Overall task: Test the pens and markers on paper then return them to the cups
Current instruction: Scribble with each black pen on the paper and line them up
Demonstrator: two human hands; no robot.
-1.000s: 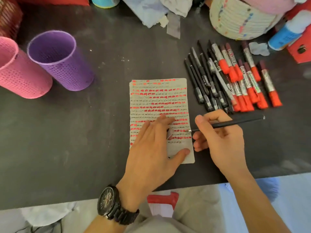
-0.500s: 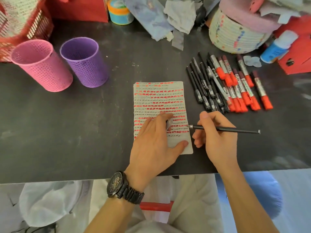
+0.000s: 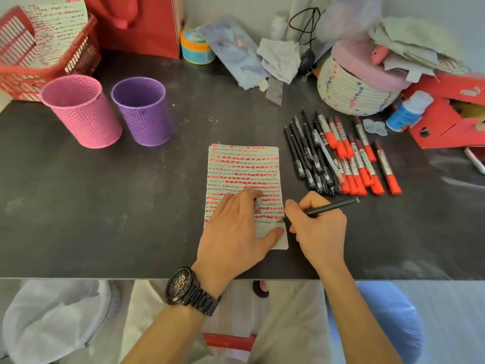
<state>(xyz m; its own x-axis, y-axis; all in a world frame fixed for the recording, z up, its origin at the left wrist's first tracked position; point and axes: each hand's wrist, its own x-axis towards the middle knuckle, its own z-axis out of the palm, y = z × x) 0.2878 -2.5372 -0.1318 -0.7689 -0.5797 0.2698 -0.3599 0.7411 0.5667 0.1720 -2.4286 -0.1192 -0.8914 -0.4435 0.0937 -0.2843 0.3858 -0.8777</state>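
A sheet of paper [image 3: 242, 169], covered in rows of red marks and black scribbles, lies on the dark table [image 3: 105, 206]. My left hand [image 3: 233, 232] presses flat on its lower part, with what looks like a pen cap tucked between its fingers. My right hand [image 3: 319, 227] grips a thin black pen [image 3: 330, 206], its tip touching the paper's right edge near the bottom. To the right lie several black pens [image 3: 307, 158] and several red-capped markers [image 3: 359, 158]. A pink cup [image 3: 81, 111] and a purple cup [image 3: 143, 111] stand at the left; nothing shows inside them.
A red basket [image 3: 23, 74] with scribbled paper sits at the far left. Behind are a red bag [image 3: 141, 24], a small tub [image 3: 196, 48], crumpled papers, a woven basket [image 3: 351, 90], a glue bottle [image 3: 408, 111] and a red shoebox [image 3: 451, 114].
The camera has tilted up, so more of the back of the table shows. The pen tip has come down onto the paper's lower right edge. My left hand stays pressed on the sheet.
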